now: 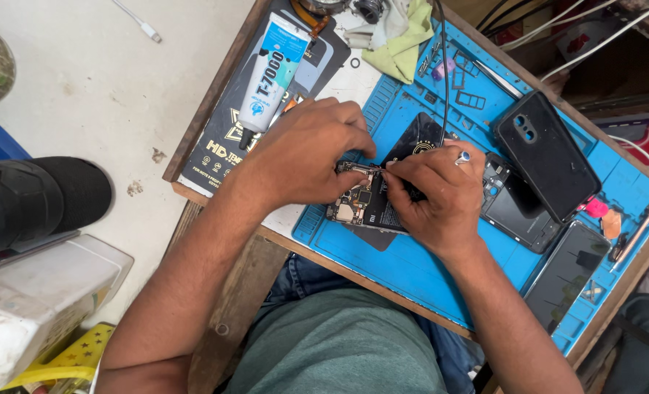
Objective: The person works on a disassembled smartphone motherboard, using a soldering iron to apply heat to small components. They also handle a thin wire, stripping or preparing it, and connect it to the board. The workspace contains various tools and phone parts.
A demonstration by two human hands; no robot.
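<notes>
Left hand (310, 157) clamps the opened phone (368, 204) on the blue mat (412, 270), right hand (434, 190) pinches a thin tool (374, 170), tip barely discernible, over its circuit board, both hands hiding most of the phone.

Bright, even daylight; no hard shadows. Soft shadow only beneath the hands (383, 175) on the blue mat (412, 270). Faint sheen on the black phone cover (547, 157). Centre sharp. Wide-angle stretch at the edges; near objects at left slightly soft.
</notes>
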